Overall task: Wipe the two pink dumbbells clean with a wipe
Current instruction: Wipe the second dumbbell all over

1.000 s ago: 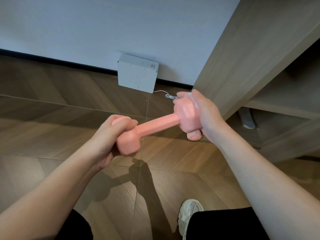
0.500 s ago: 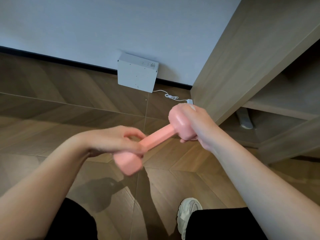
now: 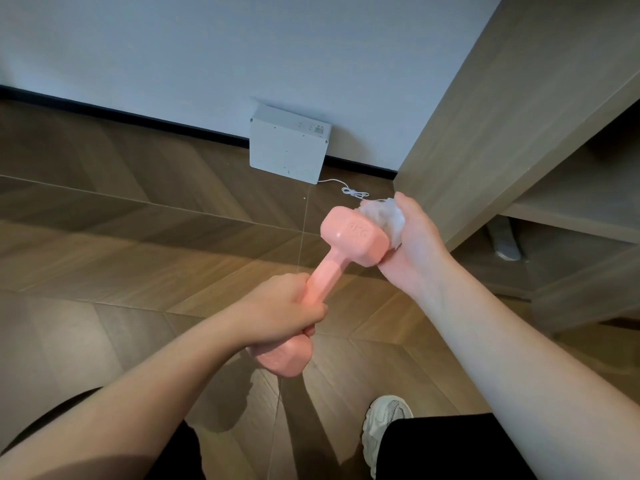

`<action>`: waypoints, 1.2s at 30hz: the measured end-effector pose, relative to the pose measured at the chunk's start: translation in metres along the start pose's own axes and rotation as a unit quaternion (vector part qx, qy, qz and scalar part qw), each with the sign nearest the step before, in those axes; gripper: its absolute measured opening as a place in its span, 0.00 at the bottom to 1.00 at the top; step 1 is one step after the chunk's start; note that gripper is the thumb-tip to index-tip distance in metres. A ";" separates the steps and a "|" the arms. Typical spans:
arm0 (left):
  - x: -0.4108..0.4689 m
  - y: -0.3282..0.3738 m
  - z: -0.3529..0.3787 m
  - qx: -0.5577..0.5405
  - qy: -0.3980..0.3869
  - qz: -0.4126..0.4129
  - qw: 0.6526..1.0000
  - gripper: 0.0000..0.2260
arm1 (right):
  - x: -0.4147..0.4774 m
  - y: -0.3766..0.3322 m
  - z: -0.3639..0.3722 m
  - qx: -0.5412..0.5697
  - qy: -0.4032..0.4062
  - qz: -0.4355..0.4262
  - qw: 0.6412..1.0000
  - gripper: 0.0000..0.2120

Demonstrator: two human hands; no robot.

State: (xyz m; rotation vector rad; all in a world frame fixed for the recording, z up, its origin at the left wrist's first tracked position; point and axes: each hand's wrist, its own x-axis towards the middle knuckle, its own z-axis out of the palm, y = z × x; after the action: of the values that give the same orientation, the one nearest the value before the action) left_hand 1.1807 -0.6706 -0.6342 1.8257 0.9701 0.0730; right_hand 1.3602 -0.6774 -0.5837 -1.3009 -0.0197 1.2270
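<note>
Pink dumbbell [image 3: 349, 237]; white wipe [image 3: 384, 214]; brown herringbone floor [image 3: 138, 237]; white box [image 3: 287, 150].

Home room: herringbone wood floor [image 3: 138, 237], shelving [image 3: 568, 209]

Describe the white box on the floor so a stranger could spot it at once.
Start at the pale wall and follow its dark baseboard right toward the wooden cabinet. Just short of the cabinet, the white box sits on the wooden floor, leaning back against the wall. It is the only flat, rectangular white thing there, with a thin white cable trailing from its lower right corner.
</note>
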 end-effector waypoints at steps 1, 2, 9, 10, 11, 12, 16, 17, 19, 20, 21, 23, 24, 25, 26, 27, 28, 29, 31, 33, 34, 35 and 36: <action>0.000 0.001 0.001 -0.010 0.002 0.000 1.000 0.03 | 0.001 0.000 0.001 -0.005 0.008 0.014 1.000 0.24; 0.001 0.002 0.001 -0.023 0.004 0.000 1.000 0.03 | 0.000 0.000 0.002 -0.041 0.006 0.028 0.999 0.24; 0.003 0.004 0.001 -0.166 0.027 -0.042 0.985 0.03 | -0.013 -0.013 -0.001 -0.125 -0.129 -0.037 0.983 0.08; 0.002 0.004 0.001 -0.194 0.025 -0.052 0.979 0.03 | -0.020 -0.013 -0.002 -0.154 -0.160 -0.045 0.974 0.06; 0.002 0.005 0.001 -0.219 0.019 -0.061 0.974 0.04 | -0.026 -0.010 -0.001 -0.210 -0.176 -0.068 0.959 0.11; 0.001 0.007 0.001 -0.241 0.013 -0.069 0.968 0.05 | -0.028 -0.006 -0.001 -0.269 -0.189 -0.105 0.938 0.17; -0.006 0.014 -0.001 -0.293 -0.027 -0.084 0.952 0.08 | -0.018 0.015 -0.010 -0.499 -0.152 -0.337 0.784 0.18; -0.008 0.016 -0.001 -0.303 -0.036 -0.085 0.948 0.08 | -0.016 0.015 -0.011 -0.518 -0.121 -0.374 0.760 0.16; -0.012 0.020 -0.001 -0.326 -0.050 -0.084 0.940 0.08 | -0.012 0.012 -0.015 -0.535 -0.072 -0.450 0.712 0.13; -0.013 0.022 -0.001 -0.341 -0.056 -0.084 0.935 0.09 | -0.012 0.011 -0.015 -0.545 -0.045 -0.502 0.670 0.12; -0.014 0.024 0.000 -0.356 -0.063 -0.085 0.928 0.09 | -0.012 0.010 -0.016 -0.548 -0.031 -0.550 0.629 0.11; -0.017 0.027 -0.001 -0.379 -0.077 -0.091 0.918 0.09 | -0.014 0.011 -0.015 -0.536 -0.044 -0.596 0.596 0.08; -0.018 0.027 -0.002 -0.382 -0.082 -0.093 0.916 0.09 | -0.016 0.013 -0.015 -0.528 -0.059 -0.597 0.601 0.07; -0.019 0.027 -0.002 -0.379 -0.087 -0.095 0.917 0.09 | -0.017 0.014 -0.014 -0.519 -0.072 -0.595 0.609 0.06; -0.020 0.027 -0.003 -0.373 -0.090 -0.097 0.918 0.09 | -0.019 0.014 -0.013 -0.506 -0.084 -0.591 0.622 0.06; -0.021 0.026 -0.003 -0.365 -0.094 -0.099 0.921 0.09 | -0.020 0.013 -0.014 -0.489 -0.099 -0.581 0.643 0.04; -0.021 0.026 -0.003 -0.360 -0.096 -0.101 0.922 0.09 | -0.020 0.012 -0.015 -0.471 -0.120 -0.565 0.667 0.03; -0.022 0.025 -0.003 -0.361 -0.097 -0.103 0.922 0.09 | -0.020 0.009 -0.017 -0.463 -0.147 -0.545 0.683 0.01; -0.022 0.024 -0.003 -0.380 -0.097 -0.110 0.913 0.09 | -0.019 0.004 -0.024 -0.499 -0.201 -0.506 0.674 0.09; -0.022 0.024 -0.004 -0.404 -0.099 -0.118 0.901 0.09 | -0.014 0.003 -0.032 -0.568 -0.229 -0.493 0.618 0.20; -0.021 0.024 -0.005 -0.413 -0.102 -0.124 0.897 0.08 | -0.011 0.003 -0.034 -0.593 -0.230 -0.497 0.591 0.23; -0.021 0.025 -0.005 -0.420 -0.106 -0.129 0.892 0.08 | -0.007 0.003 -0.036 -0.607 -0.222 -0.503 0.573 0.25; -0.021 0.026 -0.006 -0.423 -0.112 -0.135 0.889 0.08 | -0.004 0.003 -0.038 -0.615 -0.210 -0.509 0.564 0.26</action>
State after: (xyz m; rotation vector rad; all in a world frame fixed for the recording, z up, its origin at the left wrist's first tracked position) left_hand 1.1792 -0.6841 -0.6027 0.8650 0.8304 0.0922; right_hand 1.3802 -0.7074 -0.5967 -1.5812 -2.0266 0.2607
